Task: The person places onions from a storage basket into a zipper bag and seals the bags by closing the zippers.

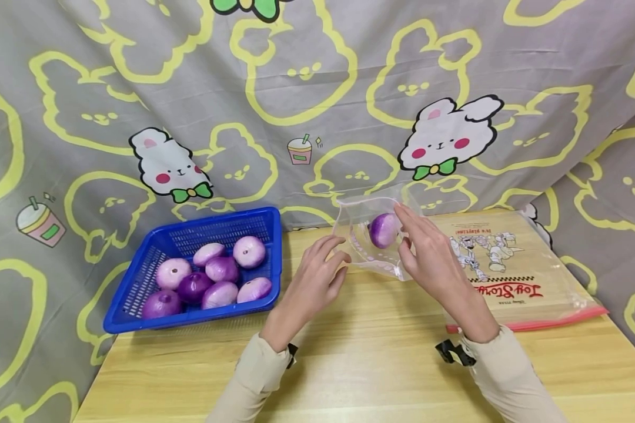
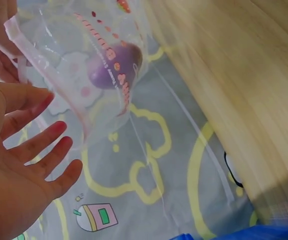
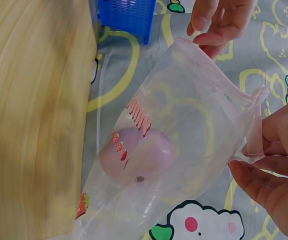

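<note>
A clear plastic zip bag (image 1: 367, 258) with pink-red printing hangs between the two hands over the table. Inside it lies one purple onion (image 1: 384, 230), seen through the film in both wrist views. My left hand (image 1: 320, 267) pinches the left side of the bag's mouth with thumb and forefinger; its other fingers spread loosely in the left wrist view. On the opposite side, my right hand (image 1: 428, 252) holds the bag's rim between thumb and fingers, plainest in the right wrist view. The bag's mouth stands partly apart.
To the left stands a blue plastic basket (image 1: 190, 323) with several purple onions. At the right lies a large printed clear bag (image 1: 550, 288) with a red zip edge. A patterned grey curtain (image 1: 307, 117) hangs behind the wooden table (image 1: 370, 364).
</note>
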Available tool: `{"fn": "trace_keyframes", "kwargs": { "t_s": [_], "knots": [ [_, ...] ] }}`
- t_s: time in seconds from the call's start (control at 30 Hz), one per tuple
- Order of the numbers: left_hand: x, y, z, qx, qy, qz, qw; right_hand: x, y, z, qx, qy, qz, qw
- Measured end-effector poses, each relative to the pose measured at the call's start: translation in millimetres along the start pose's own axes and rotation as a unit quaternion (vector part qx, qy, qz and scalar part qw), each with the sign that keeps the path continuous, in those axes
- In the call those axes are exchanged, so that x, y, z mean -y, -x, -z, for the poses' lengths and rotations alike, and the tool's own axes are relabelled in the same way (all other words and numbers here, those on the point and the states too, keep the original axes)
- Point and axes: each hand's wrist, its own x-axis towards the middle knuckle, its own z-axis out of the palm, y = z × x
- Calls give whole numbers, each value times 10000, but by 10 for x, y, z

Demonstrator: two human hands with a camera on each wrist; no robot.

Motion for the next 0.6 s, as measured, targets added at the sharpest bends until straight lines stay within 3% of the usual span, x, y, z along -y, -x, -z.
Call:
{"fn": "trace_keyframes", "kwargs": {
  "t_s": [0.33, 0.6],
  "knots": [
    [55, 90, 105, 11, 39, 179, 9998, -1, 4, 4, 209, 75, -46, 9997],
    [191, 216, 227, -119, -4, 408, 9991, -4, 7, -6, 361, 62, -65, 9993]
  ]
}}
